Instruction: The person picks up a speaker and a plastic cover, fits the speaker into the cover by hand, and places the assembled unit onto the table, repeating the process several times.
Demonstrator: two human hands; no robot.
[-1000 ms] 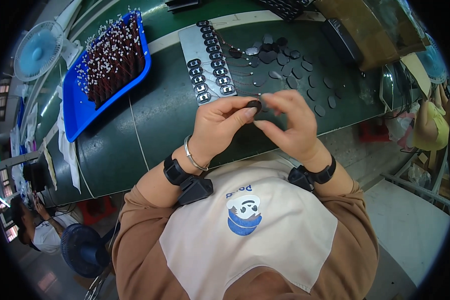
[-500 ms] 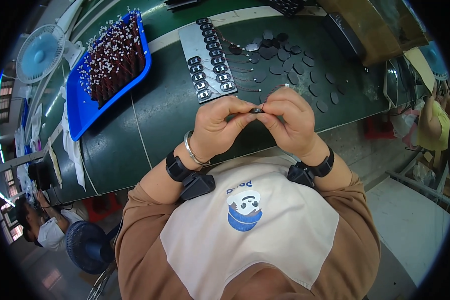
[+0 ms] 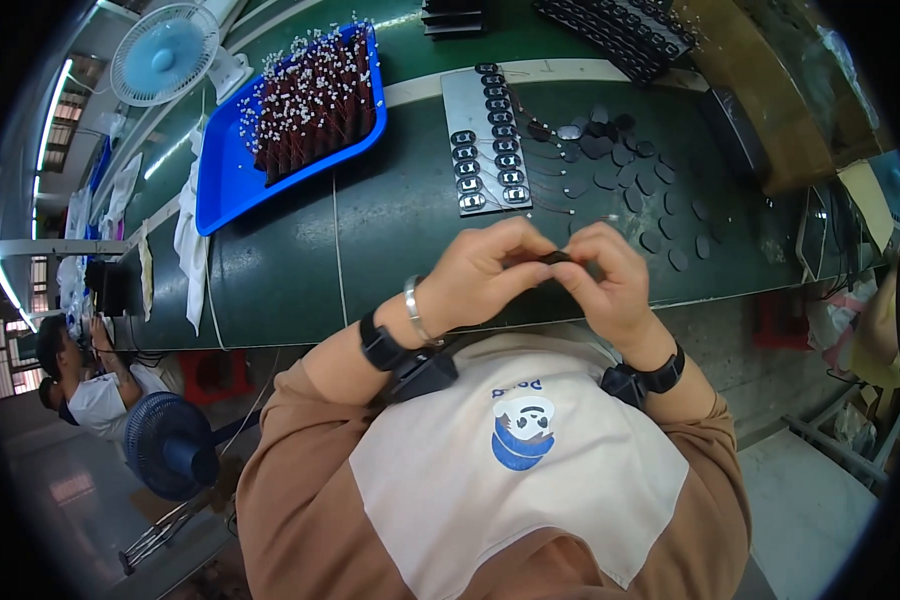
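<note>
Above the table's near side, my left hand (image 3: 485, 272) and my right hand (image 3: 610, 278) meet, thumbs and fingertips pinched on a small black oval part (image 3: 554, 258). Fingers cover most of it. A small white connector (image 3: 611, 217) shows just beyond my right hand. Past my hands lies a light metal plate (image 3: 475, 110) with two columns of black oval parts (image 3: 511, 161), their thin wires trailing right. To the right of the plate, loose flat black oval pieces (image 3: 596, 147) are scattered over the green tabletop (image 3: 410, 210).
A blue tray (image 3: 220, 190) at the left holds dense bundles of dark red wires with white connectors (image 3: 315, 100). Black trays (image 3: 620, 40) and a cardboard box (image 3: 760, 90) stand at the back right. A fan (image 3: 165, 55) and another person (image 3: 95, 370) are at the left.
The whole view has shifted, so the table's things appear farther right and lower. My hands have come slightly nearer my body, still pinching the part, which shows less between the fingers.
</note>
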